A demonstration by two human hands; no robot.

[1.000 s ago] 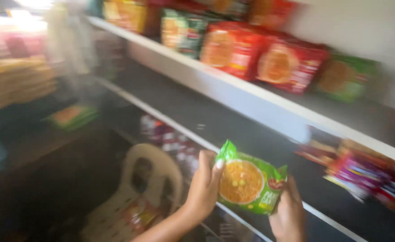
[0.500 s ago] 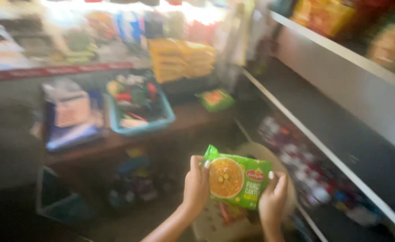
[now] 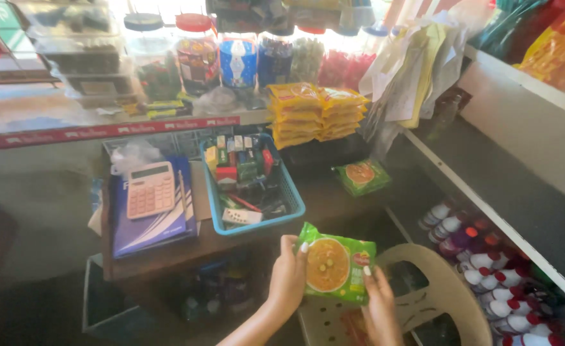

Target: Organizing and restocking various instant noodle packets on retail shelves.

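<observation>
I hold a green noodle packet [image 3: 333, 268] with an orange bowl picture in both hands, low in the middle of the head view. My left hand [image 3: 287, 277] grips its left edge, thumb on the front. My right hand [image 3: 380, 301] holds its lower right corner. Under the packet stands a beige plastic chair [image 3: 441, 289]. A second green noodle packet [image 3: 361, 175] lies on the wooden counter [image 3: 324, 204] ahead.
A blue basket [image 3: 292, 204] of small goods, a pink calculator [image 3: 150, 188] on a blue folder [image 3: 148, 225], a stack of yellow packets [image 3: 314, 113] and jars [image 3: 239, 59] lie ahead. White shelves [image 3: 487, 205] run along the right, with small white bottles [image 3: 487, 269] below.
The view has swung left from the shelves of red and green packets to the counter. Both hands have kept hold of the green packet.
</observation>
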